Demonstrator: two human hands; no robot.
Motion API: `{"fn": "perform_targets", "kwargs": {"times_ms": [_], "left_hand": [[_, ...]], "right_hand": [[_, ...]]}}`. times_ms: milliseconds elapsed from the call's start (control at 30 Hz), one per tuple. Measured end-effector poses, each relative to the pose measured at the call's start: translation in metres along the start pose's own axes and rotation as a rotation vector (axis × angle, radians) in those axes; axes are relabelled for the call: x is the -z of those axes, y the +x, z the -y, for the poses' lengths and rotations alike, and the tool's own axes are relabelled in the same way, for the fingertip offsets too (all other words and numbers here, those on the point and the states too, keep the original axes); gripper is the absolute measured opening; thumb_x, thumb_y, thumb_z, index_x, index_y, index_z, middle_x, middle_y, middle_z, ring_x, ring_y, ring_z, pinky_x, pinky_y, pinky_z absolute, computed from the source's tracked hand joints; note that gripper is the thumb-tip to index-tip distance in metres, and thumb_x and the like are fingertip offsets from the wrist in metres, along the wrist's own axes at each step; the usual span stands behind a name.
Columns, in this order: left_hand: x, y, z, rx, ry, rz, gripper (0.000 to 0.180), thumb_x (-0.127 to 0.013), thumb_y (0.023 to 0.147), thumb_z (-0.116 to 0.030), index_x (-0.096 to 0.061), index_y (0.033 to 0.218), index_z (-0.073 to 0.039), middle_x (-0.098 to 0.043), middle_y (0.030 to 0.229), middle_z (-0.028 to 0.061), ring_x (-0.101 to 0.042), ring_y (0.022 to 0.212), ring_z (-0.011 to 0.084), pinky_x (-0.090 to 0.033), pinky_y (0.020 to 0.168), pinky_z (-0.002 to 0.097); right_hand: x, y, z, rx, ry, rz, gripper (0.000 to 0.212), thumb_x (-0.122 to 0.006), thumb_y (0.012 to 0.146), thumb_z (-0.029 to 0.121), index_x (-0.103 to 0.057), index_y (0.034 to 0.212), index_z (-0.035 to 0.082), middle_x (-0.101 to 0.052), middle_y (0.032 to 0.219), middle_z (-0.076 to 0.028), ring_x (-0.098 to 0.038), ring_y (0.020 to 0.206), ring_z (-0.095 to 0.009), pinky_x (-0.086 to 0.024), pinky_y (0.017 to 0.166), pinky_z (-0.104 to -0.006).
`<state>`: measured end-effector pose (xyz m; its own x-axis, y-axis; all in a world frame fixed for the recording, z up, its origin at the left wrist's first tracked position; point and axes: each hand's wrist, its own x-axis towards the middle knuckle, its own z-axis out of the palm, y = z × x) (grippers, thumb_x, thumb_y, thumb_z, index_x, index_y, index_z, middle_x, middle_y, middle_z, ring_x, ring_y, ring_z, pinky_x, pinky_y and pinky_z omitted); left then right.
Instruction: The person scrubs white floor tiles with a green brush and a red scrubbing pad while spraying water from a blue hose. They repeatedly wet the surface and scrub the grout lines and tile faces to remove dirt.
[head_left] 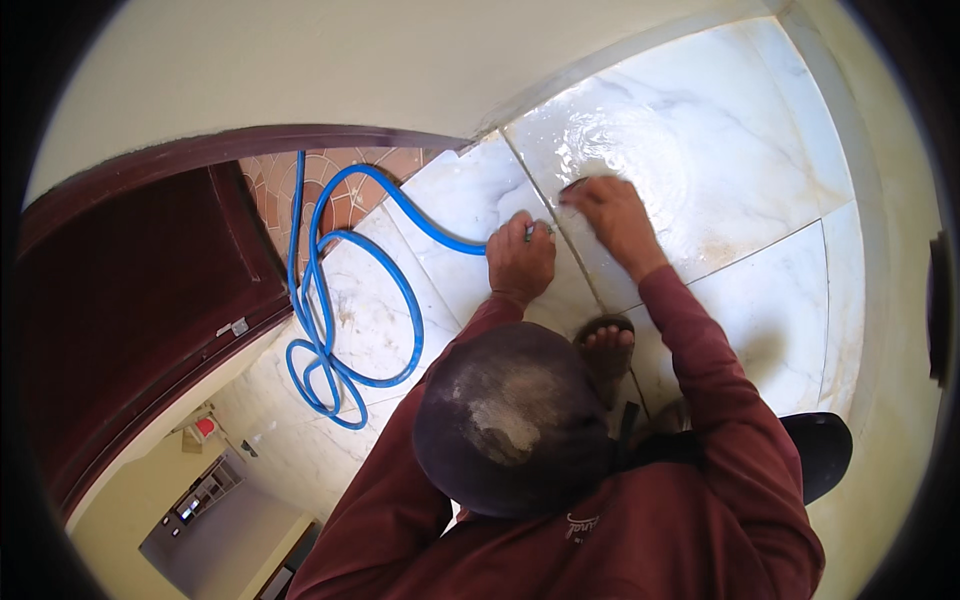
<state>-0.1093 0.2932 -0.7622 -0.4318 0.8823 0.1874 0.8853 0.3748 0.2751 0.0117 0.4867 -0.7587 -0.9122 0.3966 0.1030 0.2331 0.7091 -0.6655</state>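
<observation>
A blue hose (380,178) loops over the white marble floor and ends in my left hand (522,262), which is wrapped round it. A small green bit shows at those fingers. My right hand (618,215) is held a little ahead and to the right, its fingers drawn together. Something dark, too small to name, shows at its fingertips. Just beyond that hand, a puddle of rippling water (610,145) spreads over a floor tile.
My dark-trousered knee (510,420) with a pale patch and my sandalled foot (605,345) are close below my hands. A dark red door (130,300) stands at the left, beside brown patterned paving (335,190). Pale walls (330,70) border the floor.
</observation>
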Motion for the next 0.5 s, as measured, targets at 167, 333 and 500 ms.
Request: {"fn": "perform_targets", "kwargs": {"times_ms": [167,333,500], "left_hand": [[-0.004,0.007,-0.002,-0.010,-0.030,0.009,0.028,-0.076,0.092,-0.026,-0.071,0.115,-0.011,-0.061,0.120,0.0109,-0.062,0.104,0.0337,-0.047,0.085,0.0487],[-0.002,0.002,0.001,0.005,0.030,0.036,0.026,-0.076,0.092,-0.025,-0.072,0.114,-0.011,-0.061,0.118,0.0113,-0.062,0.102,0.0334,-0.047,0.084,0.0483],[0.002,0.007,-0.003,-0.002,-0.027,-0.014,0.028,-0.076,0.092,-0.026,-0.071,0.115,-0.011,-0.060,0.116,0.0108,-0.062,0.102,0.0325,-0.046,0.085,0.0479]], "right_hand": [[0.000,0.053,0.008,0.050,-0.017,-0.238,0.036,-0.065,0.089,0.007,-0.076,0.122,0.013,-0.064,0.103,-0.007,-0.064,0.104,-0.031,-0.052,0.097,-0.0434],[-0.047,0.113,0.056,0.421,-0.187,-0.074,0.024,-0.063,0.095,0.015,-0.077,0.115,0.014,-0.068,0.118,-0.003,-0.064,0.115,-0.024,-0.049,0.100,-0.0398],[-0.043,0.126,0.018,0.295,-0.289,-0.173,0.028,-0.062,0.097,0.014,-0.077,0.119,0.017,-0.068,0.114,-0.002,-0.066,0.110,-0.023,-0.050,0.094,-0.0402]]}}
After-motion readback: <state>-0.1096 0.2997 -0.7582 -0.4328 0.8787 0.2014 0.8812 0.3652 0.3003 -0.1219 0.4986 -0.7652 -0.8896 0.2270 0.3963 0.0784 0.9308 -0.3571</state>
